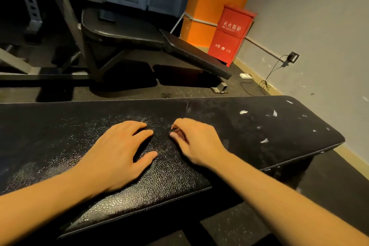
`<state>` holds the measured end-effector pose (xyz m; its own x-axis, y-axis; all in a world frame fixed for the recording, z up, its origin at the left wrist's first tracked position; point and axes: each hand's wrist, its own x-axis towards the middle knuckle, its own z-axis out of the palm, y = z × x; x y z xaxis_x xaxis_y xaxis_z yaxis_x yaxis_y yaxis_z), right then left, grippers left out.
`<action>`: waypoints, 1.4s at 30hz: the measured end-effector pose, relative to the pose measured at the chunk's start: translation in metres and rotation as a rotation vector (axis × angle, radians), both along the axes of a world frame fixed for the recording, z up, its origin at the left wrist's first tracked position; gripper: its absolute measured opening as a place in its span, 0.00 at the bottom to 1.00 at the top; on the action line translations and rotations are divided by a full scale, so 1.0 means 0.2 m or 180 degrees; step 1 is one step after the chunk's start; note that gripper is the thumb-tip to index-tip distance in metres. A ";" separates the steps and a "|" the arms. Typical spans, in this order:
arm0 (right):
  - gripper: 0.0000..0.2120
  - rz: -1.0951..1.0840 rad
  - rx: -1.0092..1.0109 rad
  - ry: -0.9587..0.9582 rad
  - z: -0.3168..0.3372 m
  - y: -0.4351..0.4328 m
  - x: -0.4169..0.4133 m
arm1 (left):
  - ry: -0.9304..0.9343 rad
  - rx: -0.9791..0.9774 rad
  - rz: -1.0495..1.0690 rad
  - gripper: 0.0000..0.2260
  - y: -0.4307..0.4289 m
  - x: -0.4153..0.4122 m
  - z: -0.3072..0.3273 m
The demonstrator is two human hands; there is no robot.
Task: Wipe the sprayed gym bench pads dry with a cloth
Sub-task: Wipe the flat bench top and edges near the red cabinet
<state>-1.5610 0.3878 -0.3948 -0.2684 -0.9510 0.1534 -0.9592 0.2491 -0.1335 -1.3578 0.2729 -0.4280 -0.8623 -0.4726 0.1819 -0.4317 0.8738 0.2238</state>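
A black textured bench pad runs across the front of the view, glistening with small wet specks in the middle and torn white in spots at its right end. My left hand lies flat on the pad, palm down, fingers spread and straight. My right hand rests just to its right on the pad with the fingers curled under; nothing shows in it. No cloth is in view.
Behind stands a second black bench with a sloping back pad on a metal frame. A red fire-extinguisher box stands against an orange pillar. A white adapter and cable lie on the floor by the grey wall.
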 end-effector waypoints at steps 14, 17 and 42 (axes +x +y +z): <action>0.11 -0.0222 -0.0219 -0.0097 0.01 -0.11 -0.06 | 0.0080 -0.0028 0.0014 0.34 0.01 0.00 0.00; 0.12 -0.1649 -0.0207 0.0120 0.03 -0.08 -0.45 | 0.0074 -0.0006 0.0022 0.34 0.01 0.00 0.01; 0.14 -0.1245 -0.0109 0.0546 -0.04 -0.15 -0.42 | 0.0144 0.0009 0.0025 0.34 0.02 0.00 0.00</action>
<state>-1.6452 0.3574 -0.4022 -0.5756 -0.7763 0.2569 -0.8024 0.5967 0.0051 -1.3583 0.2762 -0.4274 -0.8494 -0.4800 0.2194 -0.4280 0.8697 0.2459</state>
